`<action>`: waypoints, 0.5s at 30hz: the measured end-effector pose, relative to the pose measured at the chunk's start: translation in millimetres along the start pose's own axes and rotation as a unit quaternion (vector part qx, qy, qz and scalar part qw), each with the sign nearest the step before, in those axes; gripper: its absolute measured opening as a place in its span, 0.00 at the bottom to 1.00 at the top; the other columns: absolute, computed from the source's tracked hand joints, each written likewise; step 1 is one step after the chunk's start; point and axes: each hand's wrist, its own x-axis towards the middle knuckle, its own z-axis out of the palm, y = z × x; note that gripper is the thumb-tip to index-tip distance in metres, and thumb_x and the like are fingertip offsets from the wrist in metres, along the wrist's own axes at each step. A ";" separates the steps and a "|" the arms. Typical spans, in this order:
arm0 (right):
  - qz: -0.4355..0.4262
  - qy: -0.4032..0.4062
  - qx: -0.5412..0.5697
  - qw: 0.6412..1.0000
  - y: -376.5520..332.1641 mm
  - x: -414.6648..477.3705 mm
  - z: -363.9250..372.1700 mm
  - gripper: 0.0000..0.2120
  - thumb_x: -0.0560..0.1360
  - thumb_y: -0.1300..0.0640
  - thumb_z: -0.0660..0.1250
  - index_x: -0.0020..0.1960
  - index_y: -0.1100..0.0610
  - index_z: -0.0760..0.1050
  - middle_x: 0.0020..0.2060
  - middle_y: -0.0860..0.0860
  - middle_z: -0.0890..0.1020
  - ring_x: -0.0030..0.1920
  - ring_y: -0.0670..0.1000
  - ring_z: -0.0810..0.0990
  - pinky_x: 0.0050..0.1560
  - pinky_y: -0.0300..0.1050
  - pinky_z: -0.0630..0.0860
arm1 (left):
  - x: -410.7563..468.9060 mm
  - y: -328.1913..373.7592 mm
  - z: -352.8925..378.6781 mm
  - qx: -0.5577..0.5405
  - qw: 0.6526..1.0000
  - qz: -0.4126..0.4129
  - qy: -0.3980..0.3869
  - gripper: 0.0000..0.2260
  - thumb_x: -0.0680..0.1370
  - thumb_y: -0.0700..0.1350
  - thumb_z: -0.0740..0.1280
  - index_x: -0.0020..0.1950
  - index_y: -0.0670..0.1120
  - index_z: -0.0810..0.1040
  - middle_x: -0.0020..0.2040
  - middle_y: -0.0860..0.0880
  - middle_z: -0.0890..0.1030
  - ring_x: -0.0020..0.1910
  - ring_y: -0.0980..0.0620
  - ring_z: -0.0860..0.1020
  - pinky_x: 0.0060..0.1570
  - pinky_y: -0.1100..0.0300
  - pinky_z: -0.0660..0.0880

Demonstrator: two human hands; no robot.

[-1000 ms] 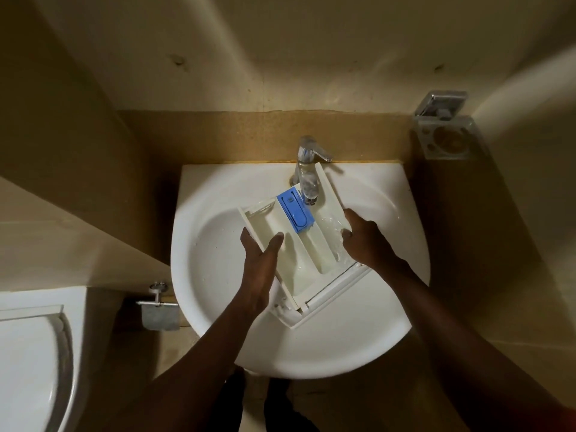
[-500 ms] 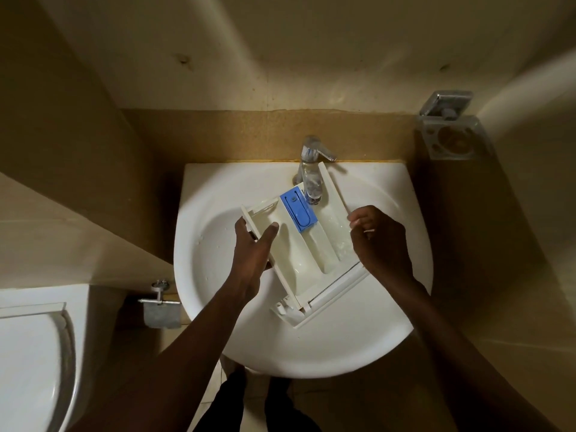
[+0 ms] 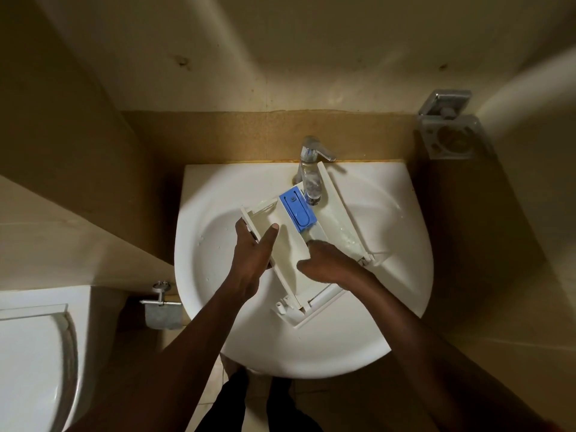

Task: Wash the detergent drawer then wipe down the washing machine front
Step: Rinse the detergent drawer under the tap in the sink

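The white detergent drawer (image 3: pixel 291 244) lies slanted across the white sink (image 3: pixel 218 275), its far end under the chrome tap (image 3: pixel 311 169). A blue insert (image 3: pixel 297 211) sits in its middle compartment. My left hand (image 3: pixel 254 251) grips the drawer's left wall, thumb over the rim. My right hand (image 3: pixel 327 263) is down inside the middle compartment just below the blue insert, its fingers pressed against the drawer's inner surface. Water wets the right compartment. The washing machine is out of view.
A toilet (image 3: pixel 34 353) stands at the lower left, with a metal paper holder (image 3: pixel 162 310) on the wall beside the sink. A chrome holder (image 3: pixel 452 132) hangs on the wall at the upper right. Tiled walls close in on both sides.
My right hand left the drawer's right edge and came down into the middle compartment. My left hand slid a little up the left wall. The drawer stayed put.
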 end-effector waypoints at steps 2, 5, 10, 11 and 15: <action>0.013 -0.001 0.243 0.970 -14.1 3.5 -1.9 0.21 0.71 0.57 0.67 0.63 0.56 0.73 0.55 0.51 0.80 0.56 0.53 0.78 0.58 0.46 0.75 | -0.3 0.9 -0.5 0.001 1.000 -0.001 0.001 0.24 0.80 0.49 0.67 0.72 0.53 0.60 0.61 0.51 0.78 0.56 0.50 0.81 0.44 0.53 0.80; 0.008 0.046 0.445 0.894 -14.0 5.3 6.1 0.24 0.67 0.54 0.69 0.62 0.54 0.76 0.56 0.51 0.82 0.59 0.54 0.78 0.65 0.54 0.72 | 0.2 1.7 -1.6 0.005 1.000 0.004 -0.004 0.24 0.80 0.49 0.67 0.71 0.53 0.60 0.60 0.52 0.78 0.56 0.49 0.81 0.46 0.50 0.81; -0.052 -0.006 0.024 0.998 10.4 -4.9 1.4 0.23 0.72 0.43 0.69 0.64 0.48 0.71 0.57 0.46 0.79 0.56 0.47 0.78 0.58 0.47 0.75 | -2.9 1.6 -1.5 0.047 0.996 0.047 0.061 0.23 0.78 0.50 0.68 0.70 0.51 0.63 0.56 0.51 0.79 0.54 0.49 0.81 0.50 0.44 0.82; -0.041 -0.017 0.003 0.999 14.3 -5.0 -1.3 0.23 0.71 0.40 0.68 0.62 0.50 0.73 0.55 0.48 0.80 0.54 0.49 0.79 0.58 0.49 0.76 | -4.3 2.5 0.9 0.066 0.992 0.065 0.088 0.22 0.79 0.49 0.67 0.70 0.49 0.64 0.52 0.54 0.79 0.50 0.53 0.81 0.48 0.47 0.82; -0.070 0.011 0.018 0.997 19.9 -7.2 -1.2 0.19 0.72 0.42 0.66 0.56 0.54 0.74 0.51 0.52 0.82 0.52 0.53 0.81 0.56 0.53 0.77 | -5.4 13.9 8.5 0.122 0.974 0.102 0.162 0.19 0.79 0.50 0.66 0.66 0.46 0.65 0.42 0.56 0.76 0.40 0.59 0.77 0.43 0.56 0.78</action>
